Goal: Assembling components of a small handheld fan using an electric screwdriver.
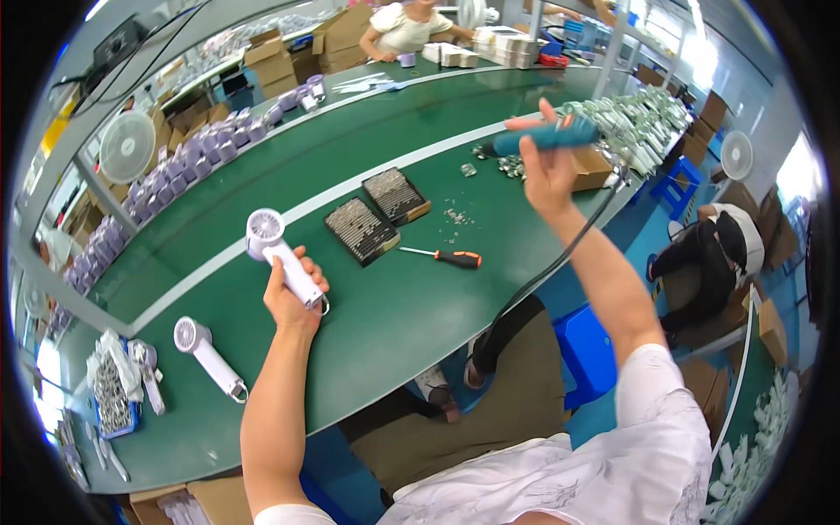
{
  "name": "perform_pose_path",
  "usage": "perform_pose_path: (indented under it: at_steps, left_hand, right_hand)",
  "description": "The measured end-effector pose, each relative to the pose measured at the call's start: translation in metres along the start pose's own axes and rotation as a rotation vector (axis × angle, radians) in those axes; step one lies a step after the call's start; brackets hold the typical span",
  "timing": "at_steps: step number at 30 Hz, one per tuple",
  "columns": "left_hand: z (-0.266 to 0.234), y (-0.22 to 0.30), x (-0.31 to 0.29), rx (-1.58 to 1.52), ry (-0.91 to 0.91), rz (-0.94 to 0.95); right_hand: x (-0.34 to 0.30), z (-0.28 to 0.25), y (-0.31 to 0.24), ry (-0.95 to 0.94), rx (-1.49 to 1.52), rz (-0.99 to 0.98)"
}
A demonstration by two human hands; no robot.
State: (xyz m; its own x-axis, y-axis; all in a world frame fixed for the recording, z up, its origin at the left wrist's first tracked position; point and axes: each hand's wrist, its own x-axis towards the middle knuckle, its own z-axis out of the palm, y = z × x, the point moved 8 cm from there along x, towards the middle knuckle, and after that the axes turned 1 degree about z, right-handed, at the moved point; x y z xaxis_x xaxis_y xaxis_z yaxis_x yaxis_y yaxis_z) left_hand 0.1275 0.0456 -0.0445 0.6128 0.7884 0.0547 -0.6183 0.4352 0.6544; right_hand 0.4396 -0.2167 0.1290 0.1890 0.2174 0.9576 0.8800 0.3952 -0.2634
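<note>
My left hand is closed round the handle of a pale lilac handheld fan, its round grille head tilted up to the left. Raised over the right part of the bench, my right hand grips a teal electric screwdriver, blurred, with its dark tip pointing left and a black cord trailing down. Between the hands lie two black trays of small screws, scattered loose screws, and a screwdriver with an orange and black handle. A second handheld fan rests left of my left forearm.
A blue bin of small metal parts stands at the far left. Rows of purple fan parts line the opposite side. An open cardboard box and piled pale green parts sit at right. A co-worker sits across the bench.
</note>
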Motion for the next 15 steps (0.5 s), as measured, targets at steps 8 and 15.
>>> perform_pose_path:
  at_steps: [8,15]
  left_hand:
    - [-0.007,0.007,-0.006,-0.003,0.046,0.038]
    - [-0.004,0.001,-0.011,0.022,0.063,0.012]
  right_hand:
    - [0.041,0.155,-0.049,0.258,1.057,0.717]
    - [-0.02,0.229,-0.062,-0.068,1.107,0.856]
